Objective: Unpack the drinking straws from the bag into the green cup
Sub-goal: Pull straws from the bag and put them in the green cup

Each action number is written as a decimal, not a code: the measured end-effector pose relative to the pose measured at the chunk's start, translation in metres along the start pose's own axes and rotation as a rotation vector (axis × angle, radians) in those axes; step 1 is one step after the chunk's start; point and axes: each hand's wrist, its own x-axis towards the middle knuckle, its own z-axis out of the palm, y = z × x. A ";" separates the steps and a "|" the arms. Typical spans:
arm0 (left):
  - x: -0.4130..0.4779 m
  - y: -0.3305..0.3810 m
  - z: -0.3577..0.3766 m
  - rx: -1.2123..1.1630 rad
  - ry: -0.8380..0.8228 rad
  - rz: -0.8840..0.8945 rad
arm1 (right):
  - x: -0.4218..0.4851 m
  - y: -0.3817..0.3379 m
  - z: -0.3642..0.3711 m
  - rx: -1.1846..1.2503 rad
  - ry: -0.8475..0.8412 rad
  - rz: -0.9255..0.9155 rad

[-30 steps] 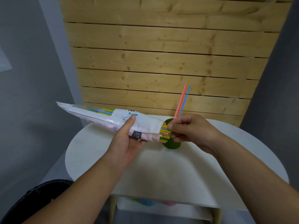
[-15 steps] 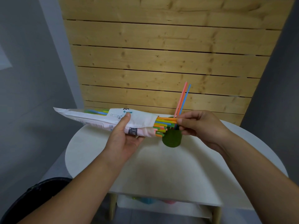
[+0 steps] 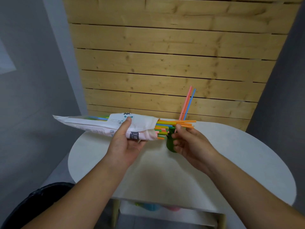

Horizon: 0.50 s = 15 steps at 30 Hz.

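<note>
Left hand [image 3: 125, 144] grips bag [image 3: 102, 125], thumb on top, bag level above desk [image 3: 231, 154], open mouth facing right. Right hand [image 3: 189, 142] pinches few orange straws [image 3: 184, 123], part-way out of bag, just above cup [image 3: 170, 142]. Cup stands on desk, far centre, partly hidden by right hand; 2 straws [image 3: 187, 103] lean in it.

Risks:
- pull drags neighbouring straws out, loose ones spill on desk
- knuckles or long straw ends tip light cup
- bag mouth dipping dumps bundle
</note>
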 end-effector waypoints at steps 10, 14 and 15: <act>0.002 0.002 -0.004 -0.034 0.039 0.027 | 0.007 -0.008 0.013 0.363 0.218 -0.115; 0.002 -0.001 -0.003 -0.033 0.042 0.022 | 0.006 -0.002 0.022 0.386 0.183 -0.093; 0.002 -0.002 -0.003 -0.035 0.043 0.021 | 0.006 -0.001 0.025 0.390 0.176 -0.085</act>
